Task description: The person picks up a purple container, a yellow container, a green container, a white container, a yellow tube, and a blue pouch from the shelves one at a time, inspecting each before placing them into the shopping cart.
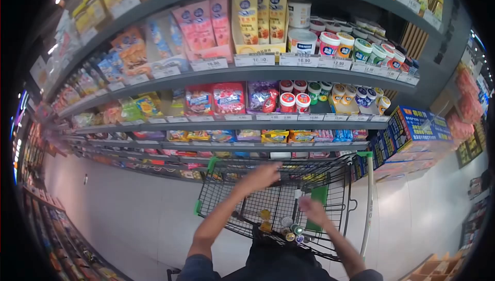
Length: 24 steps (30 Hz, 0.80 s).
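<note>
Over the wire shopping cart, the left hand hangs partly open, apparently empty; the right hand blurs, its grip unclear.

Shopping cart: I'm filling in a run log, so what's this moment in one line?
left hand: over cart, grip unclear | right hand: over cart, blurred | in cart: lidded containers, yellow items | ahead: stocked shelves
</note>
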Each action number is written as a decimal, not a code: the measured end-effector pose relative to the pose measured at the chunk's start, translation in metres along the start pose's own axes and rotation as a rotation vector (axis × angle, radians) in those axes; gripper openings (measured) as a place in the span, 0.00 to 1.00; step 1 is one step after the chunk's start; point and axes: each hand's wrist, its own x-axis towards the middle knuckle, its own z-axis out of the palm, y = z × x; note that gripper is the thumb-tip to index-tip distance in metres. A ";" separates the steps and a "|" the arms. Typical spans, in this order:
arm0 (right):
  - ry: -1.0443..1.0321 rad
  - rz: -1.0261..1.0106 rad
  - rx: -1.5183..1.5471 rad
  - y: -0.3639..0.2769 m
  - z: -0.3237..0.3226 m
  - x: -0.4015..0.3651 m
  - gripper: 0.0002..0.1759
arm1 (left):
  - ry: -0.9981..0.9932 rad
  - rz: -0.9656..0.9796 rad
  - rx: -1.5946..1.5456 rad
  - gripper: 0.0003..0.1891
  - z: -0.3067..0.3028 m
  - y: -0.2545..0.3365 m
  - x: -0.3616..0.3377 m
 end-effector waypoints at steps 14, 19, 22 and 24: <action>0.684 -0.813 -0.196 -0.444 -0.162 0.179 0.21 | 1.027 0.362 0.259 0.18 -0.315 0.138 0.102; 0.869 -0.594 -0.276 -0.477 -0.159 0.234 0.24 | 0.919 0.263 0.274 0.13 -0.318 0.128 0.106; 0.806 -0.566 -0.251 -0.476 -0.160 0.257 0.24 | 0.892 0.260 0.209 0.12 -0.312 0.121 0.111; 0.779 -0.620 -0.051 -0.471 -0.153 0.261 0.22 | 0.947 0.342 0.178 0.14 -0.309 0.113 0.114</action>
